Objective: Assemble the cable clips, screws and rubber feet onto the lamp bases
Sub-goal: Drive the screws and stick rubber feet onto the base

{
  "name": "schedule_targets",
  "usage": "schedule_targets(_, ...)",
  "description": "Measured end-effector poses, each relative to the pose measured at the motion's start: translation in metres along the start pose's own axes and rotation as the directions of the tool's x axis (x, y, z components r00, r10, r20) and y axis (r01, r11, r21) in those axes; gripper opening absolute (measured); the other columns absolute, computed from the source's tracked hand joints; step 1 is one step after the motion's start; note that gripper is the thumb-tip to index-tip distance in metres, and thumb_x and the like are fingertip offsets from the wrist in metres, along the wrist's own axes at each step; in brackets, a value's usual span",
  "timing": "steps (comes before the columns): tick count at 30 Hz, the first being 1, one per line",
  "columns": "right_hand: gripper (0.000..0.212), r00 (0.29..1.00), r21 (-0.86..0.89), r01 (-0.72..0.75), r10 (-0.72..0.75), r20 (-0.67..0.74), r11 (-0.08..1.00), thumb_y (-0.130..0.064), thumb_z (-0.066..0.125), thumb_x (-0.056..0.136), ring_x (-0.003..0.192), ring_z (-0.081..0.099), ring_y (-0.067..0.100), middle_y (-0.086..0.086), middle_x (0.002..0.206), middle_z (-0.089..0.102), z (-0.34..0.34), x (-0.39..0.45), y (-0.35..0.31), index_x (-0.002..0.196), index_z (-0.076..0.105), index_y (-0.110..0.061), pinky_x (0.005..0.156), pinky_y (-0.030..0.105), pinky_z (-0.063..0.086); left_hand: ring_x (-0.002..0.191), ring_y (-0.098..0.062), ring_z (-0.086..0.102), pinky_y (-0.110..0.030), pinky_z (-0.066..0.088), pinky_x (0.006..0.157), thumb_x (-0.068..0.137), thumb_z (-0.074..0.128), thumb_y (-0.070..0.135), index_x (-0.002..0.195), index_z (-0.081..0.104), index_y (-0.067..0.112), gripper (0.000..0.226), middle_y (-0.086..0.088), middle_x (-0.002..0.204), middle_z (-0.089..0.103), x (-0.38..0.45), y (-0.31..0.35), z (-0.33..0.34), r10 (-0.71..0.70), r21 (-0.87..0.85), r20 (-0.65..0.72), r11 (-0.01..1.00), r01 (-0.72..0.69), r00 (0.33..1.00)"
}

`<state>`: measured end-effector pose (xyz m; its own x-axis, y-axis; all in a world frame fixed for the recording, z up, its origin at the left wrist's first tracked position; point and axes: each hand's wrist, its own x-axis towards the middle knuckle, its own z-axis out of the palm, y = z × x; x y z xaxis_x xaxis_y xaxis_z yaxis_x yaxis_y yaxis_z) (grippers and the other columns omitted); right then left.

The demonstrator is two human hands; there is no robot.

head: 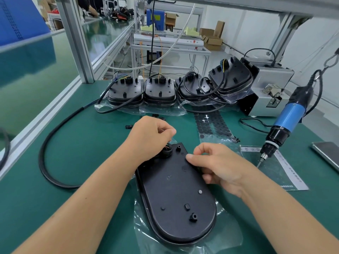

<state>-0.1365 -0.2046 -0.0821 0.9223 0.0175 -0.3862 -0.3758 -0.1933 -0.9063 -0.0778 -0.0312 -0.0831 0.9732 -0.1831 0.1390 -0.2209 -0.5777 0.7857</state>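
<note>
Under both hands' grip lies the lamp base (pixel 176 198).

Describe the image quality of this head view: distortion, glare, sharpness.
Head view: wide-angle bending curves the aluminium frame post and bench edges; glare streaks the plastic film under the near lamp base; both hands, left and right, look sharp; the far background is soft; lighting is even, shadows faint.
</note>
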Motion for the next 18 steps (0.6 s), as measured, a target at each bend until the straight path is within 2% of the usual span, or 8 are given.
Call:
schedule_targets(5,0.031,0.995,-0.145,0.099,-0.094,0.039,0.984,-0.021,0.081,0.076,0.039,0.043,0.007,-0.011,0.048,0.052,-0.001,0.0,0.0,0.086,0.053,-0.015,0.039,0.018,0.037,0.074,0.001,0.065,-0.015,0.045,0.067,0.092,0.062,0.025,0.081,0.073,0.03,0.016,0.013,0.074,0.072,-0.003,0.003,-0.003,-0.026,-0.058,-0.02,0.998,0.025,0.999)
schedule_targets(7,0.028,0.995,-0.137,0.097,-0.092,0.039,0.986,-0.018,0.08,0.078,0.043,0.045,0.009,-0.01,0.05,0.053,-0.002,0.002,-0.002,0.087,0.053,-0.015,0.042,0.019,0.039,0.073,-0.003,0.067,-0.02,0.051,0.073,0.091,0.063,0.024,0.079,0.071,0.033,0.018,0.011,0.073,0.072,-0.005,0.005,-0.006,-0.026,-0.088,-0.034,0.996,0.023,0.999)
schedule_targets(9,0.028,0.994,-0.148,0.106,-0.099,0.052,0.983,-0.021,0.08,0.077,0.045,0.047,0.007,-0.01,0.053,0.053,-0.003,0.002,-0.001,0.086,0.054,-0.016,0.044,0.018,0.04,0.07,-0.01,0.068,-0.023,0.052,0.07,0.091,0.064,0.026,0.077,0.07,0.035,0.018,0.01,0.071,0.072,-0.007,0.004,-0.016,-0.038,-0.098,-0.059,0.995,0.032,0.998)
schedule_targets(11,0.029,0.99,-0.213,0.133,-0.12,0.075,0.968,-0.023,0.081,0.076,0.045,0.047,0.006,-0.01,0.054,0.054,-0.002,0.0,0.0,0.086,0.055,-0.017,0.044,0.017,0.04,0.072,-0.014,0.068,-0.023,0.05,0.068,0.089,0.064,0.03,0.076,0.069,0.039,0.017,0.01,0.072,0.072,-0.01,-0.002,-0.033,-0.045,-0.023,-0.093,0.999,0.043,0.995)
schedule_targets(13,0.021,0.99,-0.211,0.143,-0.141,0.026,0.967,-0.018,0.076,0.082,0.049,0.049,0.009,-0.005,0.062,0.055,-0.005,0.001,0.0,0.085,0.055,-0.015,0.045,0.018,0.043,0.081,-0.017,0.067,-0.027,0.049,0.076,0.088,0.064,0.034,0.087,0.071,0.041,0.01,0.01,0.079,0.072,-0.01,-0.019,-0.059,-0.053,0.178,-0.181,0.98,0.086,0.982)
schedule_targets(15,0.012,0.985,-0.184,0.128,-0.146,-0.088,0.975,-0.018,0.068,0.089,0.054,0.048,0.01,-0.001,0.07,0.055,-0.011,0.002,-0.001,0.083,0.058,-0.014,0.046,0.018,0.044,0.101,-0.027,0.062,-0.036,0.048,0.087,0.09,0.062,0.036,0.111,0.069,0.031,0.024,-0.001,0.104,0.071,-0.008,-0.045,-0.09,-0.138,0.42,-0.319,0.866,0.271,0.938)
schedule_targets(16,0.012,0.982,-0.18,0.123,-0.146,-0.12,0.976,-0.021,0.064,0.091,0.055,0.048,0.009,-0.001,0.072,0.057,-0.015,0.002,-0.002,0.083,0.059,-0.014,0.047,0.018,0.044,0.11,-0.034,0.056,-0.041,0.047,0.091,0.091,0.06,0.037,0.12,0.064,0.024,0.032,-0.01,0.116,0.066,-0.006,-0.06,-0.105,-0.219,0.51,-0.385,0.759,0.404,0.897)
schedule_targets(18,0.015,0.981,-0.234,0.13,-0.16,-0.113,0.964,-0.027,0.06,0.093,0.053,0.051,0.006,-0.001,0.073,0.064,-0.018,0.0,-0.001,0.086,0.062,-0.014,0.046,0.017,0.043,0.117,-0.042,0.048,-0.046,0.045,0.093,0.092,0.058,0.039,0.122,0.058,0.011,0.041,-0.022,0.125,0.056,-0.009,-0.086,-0.126,-0.382,0.61,-0.446,0.532,0.588,0.809)
